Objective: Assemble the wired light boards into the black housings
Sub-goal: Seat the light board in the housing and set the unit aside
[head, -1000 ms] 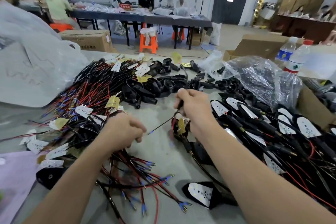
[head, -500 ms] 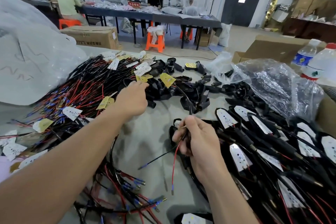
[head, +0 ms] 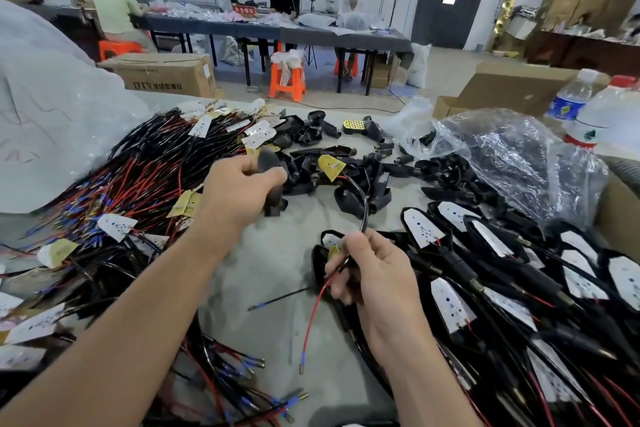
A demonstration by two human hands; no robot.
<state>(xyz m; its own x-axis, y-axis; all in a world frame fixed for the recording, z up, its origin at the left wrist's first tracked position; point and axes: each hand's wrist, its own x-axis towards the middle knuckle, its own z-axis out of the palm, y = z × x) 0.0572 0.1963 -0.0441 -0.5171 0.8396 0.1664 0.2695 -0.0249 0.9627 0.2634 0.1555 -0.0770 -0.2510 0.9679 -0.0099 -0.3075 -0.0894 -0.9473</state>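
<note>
My left hand (head: 239, 191) is closed around an empty black housing (head: 269, 180), lifted just above the heap of loose black housings (head: 349, 180). My right hand (head: 374, 270) pinches the black sleeved cable (head: 362, 208) of one wired light board. Its yellow board (head: 331, 166) hangs in the air at the far end, and its red wire (head: 313, 315) and black wire (head: 277, 300) trail down towards the table. A big pile of wired light boards (head: 114, 191) lies on the left. Finished housings with white boards (head: 502, 270) are stacked on the right.
A clear plastic bag (head: 512, 156) with black parts sits at the back right, beside two water bottles (head: 595, 114) and cardboard boxes (head: 512, 87). A large white bag (head: 52, 121) fills the left. People work at a far table (head: 277, 28). Bare grey tabletop (head: 277, 270) shows between my arms.
My left hand left the wire pile, reached to the heap of housings and picked one up. My right hand dropped lower, keeping its cable, so the yellow board now hangs farther away.
</note>
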